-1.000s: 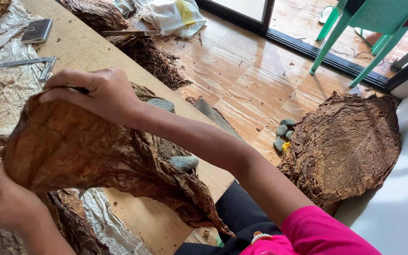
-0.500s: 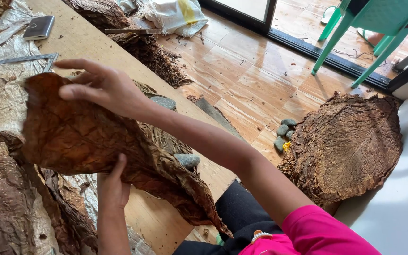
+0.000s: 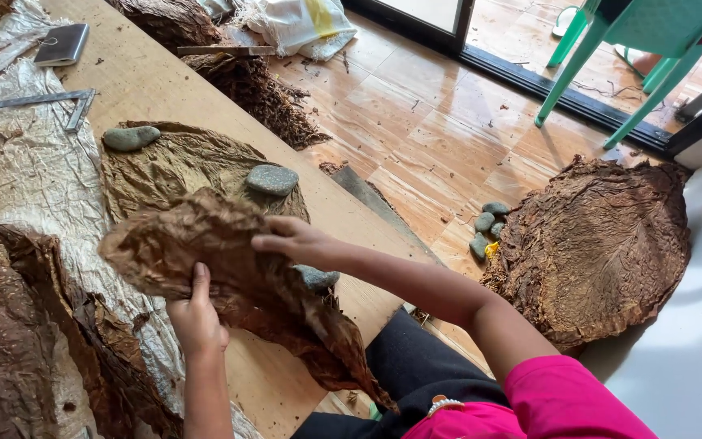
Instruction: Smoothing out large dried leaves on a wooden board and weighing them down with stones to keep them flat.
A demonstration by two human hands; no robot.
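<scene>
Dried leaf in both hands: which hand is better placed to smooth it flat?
Probably the right hand: it lies open on top of the dried leaf, free to sweep. The left hand grips the leaf's near edge, anchoring it.

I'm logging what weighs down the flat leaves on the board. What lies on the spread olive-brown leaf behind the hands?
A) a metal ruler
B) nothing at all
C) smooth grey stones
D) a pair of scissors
C: two smooth grey stones rest on the spread leaf, one near its far-left edge and one near its right side.
</scene>
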